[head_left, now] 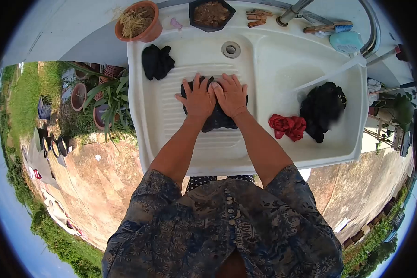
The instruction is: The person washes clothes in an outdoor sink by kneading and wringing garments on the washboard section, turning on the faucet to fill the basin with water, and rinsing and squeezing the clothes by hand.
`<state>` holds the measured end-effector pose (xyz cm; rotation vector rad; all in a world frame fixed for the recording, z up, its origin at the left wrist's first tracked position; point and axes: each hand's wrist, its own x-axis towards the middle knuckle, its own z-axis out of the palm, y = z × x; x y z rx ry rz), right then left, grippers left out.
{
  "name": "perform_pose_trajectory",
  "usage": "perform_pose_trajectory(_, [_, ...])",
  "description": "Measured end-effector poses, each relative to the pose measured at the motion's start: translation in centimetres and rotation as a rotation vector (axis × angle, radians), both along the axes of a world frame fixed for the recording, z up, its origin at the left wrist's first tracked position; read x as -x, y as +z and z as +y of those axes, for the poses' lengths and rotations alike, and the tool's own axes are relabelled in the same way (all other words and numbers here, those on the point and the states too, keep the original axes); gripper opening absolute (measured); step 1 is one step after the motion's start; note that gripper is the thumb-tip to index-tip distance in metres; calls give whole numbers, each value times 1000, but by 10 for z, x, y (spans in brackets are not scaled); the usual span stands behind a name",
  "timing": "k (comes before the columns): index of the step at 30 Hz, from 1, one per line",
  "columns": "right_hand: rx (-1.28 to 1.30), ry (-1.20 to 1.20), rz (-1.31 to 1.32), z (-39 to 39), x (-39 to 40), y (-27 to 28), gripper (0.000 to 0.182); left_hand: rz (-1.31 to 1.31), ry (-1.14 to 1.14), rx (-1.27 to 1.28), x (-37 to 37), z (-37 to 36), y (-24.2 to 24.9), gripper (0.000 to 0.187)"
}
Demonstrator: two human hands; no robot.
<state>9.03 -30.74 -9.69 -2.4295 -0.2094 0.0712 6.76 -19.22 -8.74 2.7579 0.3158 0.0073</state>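
Short-sleeved dark shirt [185, 227] in blue and brown leaf print, round buttons [230, 210] down the front (dark, white-dotted legwear [200, 181] below)

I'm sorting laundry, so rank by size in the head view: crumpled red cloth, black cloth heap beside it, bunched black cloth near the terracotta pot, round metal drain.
1. Black cloth heap
2. Red cloth, bunched black cloth: too alike to rank
3. Drain

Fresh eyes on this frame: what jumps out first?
The left hand and right hand, side by side on a dark cloth over the ridged board, near the middle of the view. Next, the bright red cloth in the right basin, beside a bigger black bundle. Then the terracotta pot of dry straw at the far left corner.
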Motion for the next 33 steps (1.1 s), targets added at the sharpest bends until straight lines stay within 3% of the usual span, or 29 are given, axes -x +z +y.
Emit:
perform_pose_trajectory(1, [-215,112,112,-13,18,11,30,165,-68,153,19,2,20,37])
perform_pose_trajectory(4, [-312,95,-198,-29,96,45,13,-343,-263,401,97,-6,30,24])
perform_pose_trajectory(6, [-178,99,-272,-29,121,18,13,-386,-408,158,116,-7,5,22])
perform_pose_trajectory(10, [98,-69,-47,-5,11,-4,18,42,-63,192,7,-14,0,22])
perform_pose_trajectory(12, [27,-176,-221,3,-13,-2,20,-280,14,-38,-18,-18,-7,26])
perform_pose_trajectory(15, [252,-136,-290,-4,13,-10,20,-104,130,-178,7,-27,-3,31])
perform_pose_trajectory(17, [-219,120,56,-32,46,12,22,30,-157,105,46,-12,16,36])
perform_pose_trajectory(19, [-182,92,-165,-37,99,46,23,-333,-316,300,98,-10,20,36])
perform_pose_trajectory(20, [-291,92,-247,-39,122,38,22,-404,-330,226,120,-15,21,30])
perform_pose_trajectory(22, [-157,141,-214,-37,125,10,23,-469,-400,79,123,-9,-9,26])
perform_pose_trajectory(24, [9,11,80,-15,53,13,23,-60,-203,-44,47,-15,2,25])
perform_pose_trajectory(26, [48,-99,-4,2,-7,17,26,105,-13,63,-7,-9,-14,31])
perform_pose_trajectory(27, [47,-105,-2,6,-13,9,26,107,-19,61,-12,-13,-16,31])
perform_pose_trajectory(29, [28,-317,-266,12,-13,0,28,-297,55,-183,-12,-21,-14,32])
perform_pose_trajectory(30, [80,-201,-131,6,2,5,29,-305,54,-183,-1,-21,-7,32])
perform_pose_trajectory(32, [42,-22,46,-15,37,25,29,104,-65,-35,37,-19,12,31])
perform_pose_trajectory(33, [-49,40,110,-25,59,37,28,-71,-156,160,60,-15,18,32])
